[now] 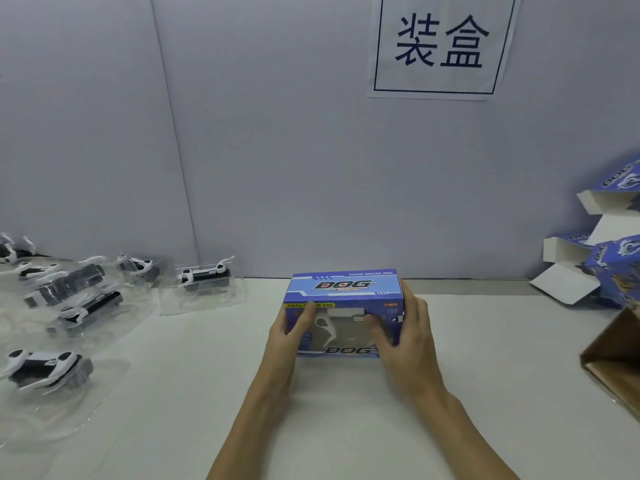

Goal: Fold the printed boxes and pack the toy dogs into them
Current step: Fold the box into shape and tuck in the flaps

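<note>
Centre of frame | my left hand (289, 336) and right hand (405, 332) clamp the box (346, 292) by its ends, to steady it | dog (325, 325) shows inside

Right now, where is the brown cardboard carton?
In the head view the brown cardboard carton sits at the table's far right edge, partly out of frame, just below the pile of unfolded blue printed boxes and right of the right hand.

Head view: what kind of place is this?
Probably a toy-packing workstation: a wall sign in Chinese characters, toy dogs in clear trays, unfolded boxes, and both hands gripping a printed box.
</note>
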The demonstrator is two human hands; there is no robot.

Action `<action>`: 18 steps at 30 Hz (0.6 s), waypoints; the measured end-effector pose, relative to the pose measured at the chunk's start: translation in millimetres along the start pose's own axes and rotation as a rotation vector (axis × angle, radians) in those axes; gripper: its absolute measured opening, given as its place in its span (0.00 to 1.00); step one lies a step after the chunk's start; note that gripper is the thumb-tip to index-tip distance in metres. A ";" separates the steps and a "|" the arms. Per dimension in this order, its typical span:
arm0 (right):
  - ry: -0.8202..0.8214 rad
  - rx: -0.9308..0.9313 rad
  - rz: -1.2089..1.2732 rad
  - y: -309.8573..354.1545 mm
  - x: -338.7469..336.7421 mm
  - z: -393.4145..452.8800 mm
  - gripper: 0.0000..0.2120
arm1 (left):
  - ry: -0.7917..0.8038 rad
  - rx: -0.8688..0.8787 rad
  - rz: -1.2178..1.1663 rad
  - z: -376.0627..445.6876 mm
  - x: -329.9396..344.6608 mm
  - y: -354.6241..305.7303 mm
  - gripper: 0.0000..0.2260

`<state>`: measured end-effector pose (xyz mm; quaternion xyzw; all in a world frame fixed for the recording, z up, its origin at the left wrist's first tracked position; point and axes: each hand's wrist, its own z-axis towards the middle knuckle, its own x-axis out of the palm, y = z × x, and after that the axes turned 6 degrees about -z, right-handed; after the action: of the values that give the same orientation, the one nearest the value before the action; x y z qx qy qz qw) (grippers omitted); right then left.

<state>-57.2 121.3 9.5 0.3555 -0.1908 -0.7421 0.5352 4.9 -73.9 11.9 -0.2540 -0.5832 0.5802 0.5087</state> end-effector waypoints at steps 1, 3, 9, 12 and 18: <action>0.014 0.022 -0.005 0.0 -0.2 -0.2 0.38 | 0.032 0.015 0.024 0.4 -0.6 2.7 0.33; 0.044 0.031 -0.012 -1.3 -0.3 0.3 0.33 | 0.041 0.051 0.060 1.6 -2.5 5.3 0.29; 0.111 0.148 0.142 9.4 2.5 1.0 0.28 | -0.105 0.030 0.020 1.7 0.8 6.8 0.24; 0.215 0.245 0.185 16.1 -11.7 7.7 0.32 | -0.125 -0.050 0.006 0.7 1.8 3.7 0.29; 0.188 0.469 0.112 30.5 -79.9 34.5 0.36 | -0.058 -0.209 -0.136 4.3 -0.5 -0.3 0.36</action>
<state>-48.5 181.5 78.9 0.5263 -0.3264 -0.6104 0.4938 1.3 -76.2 12.8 -0.2488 -0.6709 0.4874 0.5004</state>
